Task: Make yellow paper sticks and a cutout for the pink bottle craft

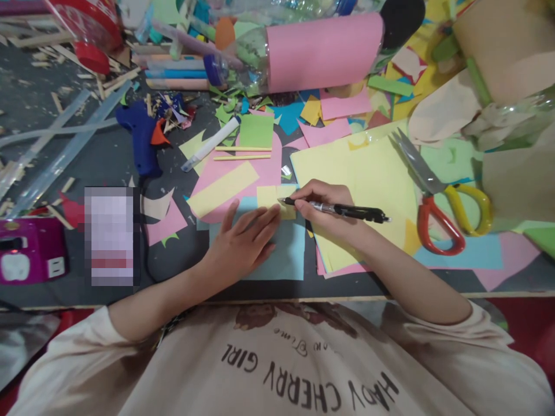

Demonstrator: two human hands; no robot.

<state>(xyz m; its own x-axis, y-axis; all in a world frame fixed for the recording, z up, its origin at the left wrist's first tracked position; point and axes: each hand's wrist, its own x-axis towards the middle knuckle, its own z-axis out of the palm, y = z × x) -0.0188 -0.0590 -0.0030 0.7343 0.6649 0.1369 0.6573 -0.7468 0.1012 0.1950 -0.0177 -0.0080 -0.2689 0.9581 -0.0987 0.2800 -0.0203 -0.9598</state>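
My right hand is closed around a black pen, whose tip meets a small pale yellow paper piece. My left hand lies flat with fingers extended, its fingertips pressing on the lower edge of that yellow piece. Beneath both is a light blue paper sheet. A yellow paper strip rests on pink paper just beyond my left hand. To the right, my right wrist crosses a stack of pale yellow sheets.
Scissors with red and yellow handles lie open at right. A blue glue gun, a white marker and a phone-like pixelated rectangle are at left. Across the back lies a pink-wrapped plastic bottle among paper scraps.
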